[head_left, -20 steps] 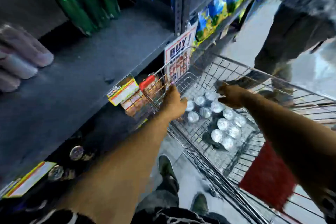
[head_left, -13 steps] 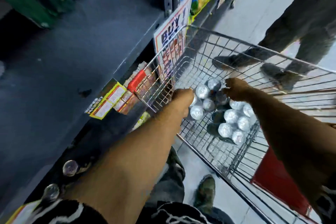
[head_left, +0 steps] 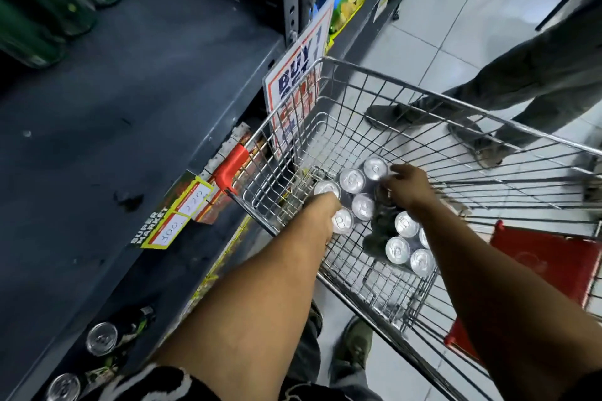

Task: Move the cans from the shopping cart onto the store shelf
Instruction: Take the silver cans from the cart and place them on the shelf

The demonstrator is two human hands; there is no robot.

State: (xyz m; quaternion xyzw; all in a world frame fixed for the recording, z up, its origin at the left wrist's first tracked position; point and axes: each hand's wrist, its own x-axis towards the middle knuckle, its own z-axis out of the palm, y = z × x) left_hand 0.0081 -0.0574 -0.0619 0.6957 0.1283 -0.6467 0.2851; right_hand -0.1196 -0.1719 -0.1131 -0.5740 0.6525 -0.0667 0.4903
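While both hands reach into the cart [head_left: 456, 101], left grip [head_left: 321, 205] and right grip [head_left: 404, 184] touch cans [head_left: 363, 205], closure unclear.

Shopping cart [head_left: 329, 63]: stands right of the store shelf [head_left: 136, 101], close alongside it. Cans [head_left: 351, 180]: upright in the cart's basket, clustered toward its near left corner. Left hand [head_left: 321, 210] and right hand [head_left: 405, 184]: inside the basket, among the cans. Sign [head_left: 299, 75]: between shelf edge and cart. Lower shelf cans [head_left: 101, 338]: beneath the shelf, near left.
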